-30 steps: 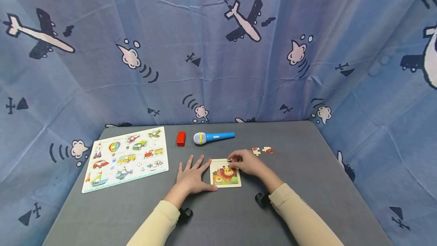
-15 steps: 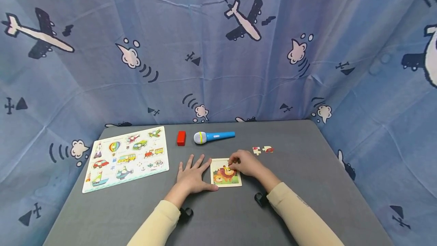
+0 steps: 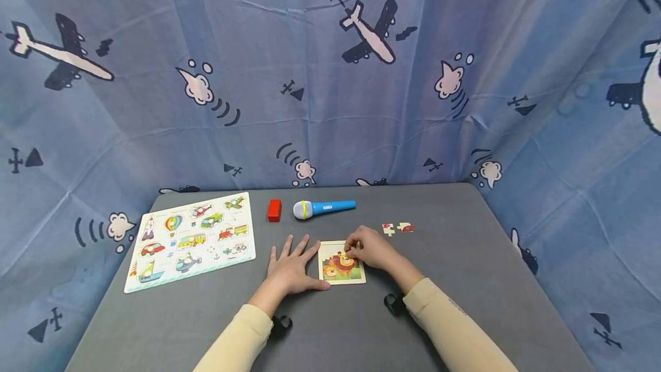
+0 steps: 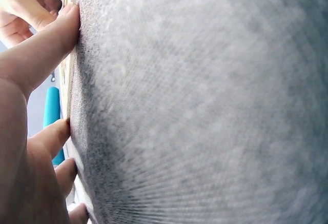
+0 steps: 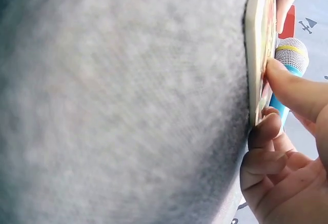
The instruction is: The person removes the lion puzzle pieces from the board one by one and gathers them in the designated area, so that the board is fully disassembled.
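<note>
A small square jigsaw puzzle board (image 3: 333, 273) with a lion picture and a pale frame lies flat on the grey table. My left hand (image 3: 290, 273) rests beside its left edge, fingers spread, the thumb at the lower left corner. Over the board's upper right part, my right hand (image 3: 373, 247) pinches a puzzle piece between thumb and curled fingers. That piece is mostly hidden by the fingers. In the right wrist view the thumb (image 5: 292, 88) touches down at the board's face. Two loose puzzle pieces (image 3: 388, 229) lie just beyond the right hand.
A large picture board (image 3: 198, 245) of vehicles lies at the left. Behind the hands are a red block (image 3: 274, 210) and a blue toy microphone (image 3: 330, 206). A blue curtain (image 3: 310, 102) with airplane prints hangs behind the table.
The right hand's fingers have shifted very slightly over the upper right of the puzzle board. The left hand and the loose pieces keep their places.
</note>
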Motion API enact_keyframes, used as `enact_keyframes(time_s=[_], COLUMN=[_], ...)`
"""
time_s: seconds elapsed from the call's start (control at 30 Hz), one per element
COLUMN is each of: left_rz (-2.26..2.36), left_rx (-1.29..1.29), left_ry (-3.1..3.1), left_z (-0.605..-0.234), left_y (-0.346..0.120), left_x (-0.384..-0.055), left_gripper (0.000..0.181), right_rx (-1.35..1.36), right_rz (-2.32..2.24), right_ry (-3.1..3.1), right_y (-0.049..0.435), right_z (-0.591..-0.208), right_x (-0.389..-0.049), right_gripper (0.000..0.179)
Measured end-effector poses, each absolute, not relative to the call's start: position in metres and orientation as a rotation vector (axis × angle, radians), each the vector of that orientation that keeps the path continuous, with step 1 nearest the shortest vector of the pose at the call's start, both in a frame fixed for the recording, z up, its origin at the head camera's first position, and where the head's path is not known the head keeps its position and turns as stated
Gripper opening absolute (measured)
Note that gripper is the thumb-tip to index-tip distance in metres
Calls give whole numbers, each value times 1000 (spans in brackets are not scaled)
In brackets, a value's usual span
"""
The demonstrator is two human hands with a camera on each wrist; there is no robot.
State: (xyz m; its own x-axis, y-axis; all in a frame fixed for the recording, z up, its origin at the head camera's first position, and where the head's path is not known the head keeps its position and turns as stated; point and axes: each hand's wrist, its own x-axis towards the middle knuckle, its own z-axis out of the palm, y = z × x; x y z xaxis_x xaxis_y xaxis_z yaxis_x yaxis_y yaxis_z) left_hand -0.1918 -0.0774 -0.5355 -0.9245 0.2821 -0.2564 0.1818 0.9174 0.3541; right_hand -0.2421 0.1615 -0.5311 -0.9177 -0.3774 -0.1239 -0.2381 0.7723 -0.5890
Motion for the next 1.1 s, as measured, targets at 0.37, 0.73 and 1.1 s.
enact_keyframes(time_s=[0.37,0.73,1.1], left_rz=[479,498,521], left_rx=[356,348,351], left_ry=[2789,2766,2770], left_z=[-536,-543,-543], left_y=[-78,-78,-79], left_x=[-190,-194,-192], left_gripper=[106,108,107], right_rx=[-357,-267,-237], right_rz=[-1022,-1201,-1373], right_ry=[2734,2723,2732], right_y=[162,194,256], right_z=[-528,-509,-494], right_x=[-241,-250,-261], right_gripper=[21,30,30])
